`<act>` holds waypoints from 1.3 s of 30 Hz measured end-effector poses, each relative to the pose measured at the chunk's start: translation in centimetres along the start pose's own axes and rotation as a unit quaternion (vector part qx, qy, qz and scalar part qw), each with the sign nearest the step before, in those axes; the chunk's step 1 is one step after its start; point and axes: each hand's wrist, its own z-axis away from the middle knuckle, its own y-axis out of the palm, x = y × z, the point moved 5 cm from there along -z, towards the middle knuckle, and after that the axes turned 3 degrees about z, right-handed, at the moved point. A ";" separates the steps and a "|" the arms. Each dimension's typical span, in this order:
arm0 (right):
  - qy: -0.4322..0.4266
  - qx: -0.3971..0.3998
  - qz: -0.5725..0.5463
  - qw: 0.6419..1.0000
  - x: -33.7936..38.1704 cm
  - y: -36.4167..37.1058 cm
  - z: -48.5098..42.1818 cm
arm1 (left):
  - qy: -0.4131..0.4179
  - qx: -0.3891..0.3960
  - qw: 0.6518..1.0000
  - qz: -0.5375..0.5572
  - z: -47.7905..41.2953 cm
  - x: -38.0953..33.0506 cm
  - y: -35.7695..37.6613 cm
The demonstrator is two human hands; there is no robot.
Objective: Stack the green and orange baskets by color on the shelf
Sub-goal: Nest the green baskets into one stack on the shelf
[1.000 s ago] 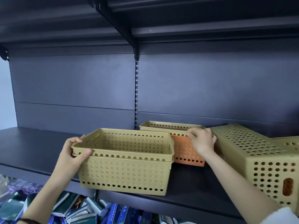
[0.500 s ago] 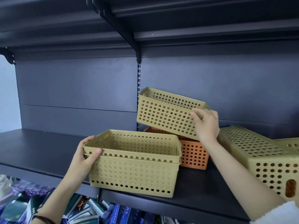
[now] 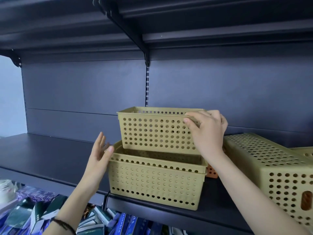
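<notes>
Your right hand (image 3: 207, 131) grips the near rim of the lifted green basket (image 3: 157, 129), holding it level above the green stack (image 3: 155, 180) on the shelf (image 3: 42, 155) so it nests, while your left hand (image 3: 100, 155), fingers spread and released, steadies that stack's rim.

This looks like a shop or its stockroom. A dark metal display shelf (image 3: 50, 155) with a slotted upright rail (image 3: 147, 85) fills the view, and below at near left lie many packaged boxed goods (image 3: 122, 223).
</notes>
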 end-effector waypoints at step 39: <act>0.015 0.254 -0.108 0.961 -4.2 -1.7 8.1 | 0.059 -0.070 0.991 -0.095 1.3 0.5 1.2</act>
